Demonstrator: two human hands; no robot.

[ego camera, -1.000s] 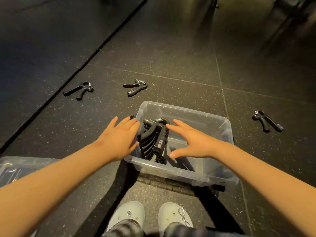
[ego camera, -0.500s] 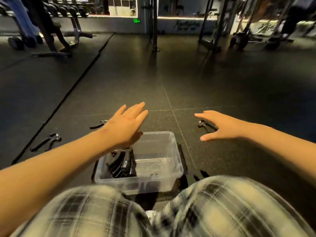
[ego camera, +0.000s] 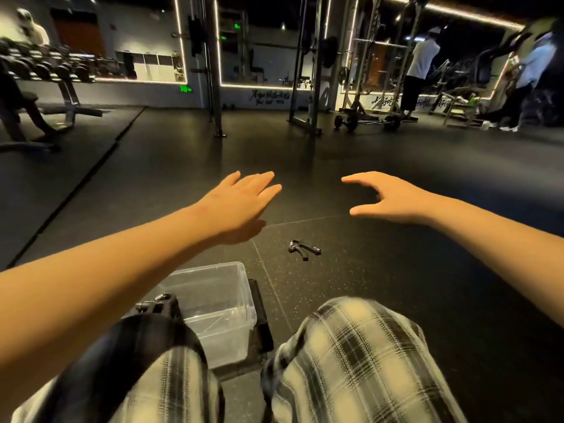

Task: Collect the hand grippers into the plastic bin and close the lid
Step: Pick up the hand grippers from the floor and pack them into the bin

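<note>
The clear plastic bin (ego camera: 235, 303) stands open on the dark floor, low in view between my knees, partly hidden by my left arm and leg. Black hand grippers (ego camera: 158, 303) are stacked at its left end. One loose black hand gripper (ego camera: 303, 248) lies on the floor beyond the bin, to its right. My left hand (ego camera: 241, 203) is stretched out in the air with flat fingers, holding nothing. My right hand (ego camera: 387, 195) hovers open too, above and right of the loose gripper. The lid is not in view.
My plaid trouser legs (ego camera: 351, 361) fill the bottom. A dumbbell rack (ego camera: 45, 68) stands far left, upright posts (ego camera: 213, 71) and a weight rack (ego camera: 360, 87) at the back. People stand at the far right (ego camera: 418, 65). Open rubber flooring (ego camera: 396, 300) surrounds the bin.
The view has tilted up from the bin to the gym room. Both hands have lifted away from the bin and spread apart. The two grippers on the left floor have left the view.
</note>
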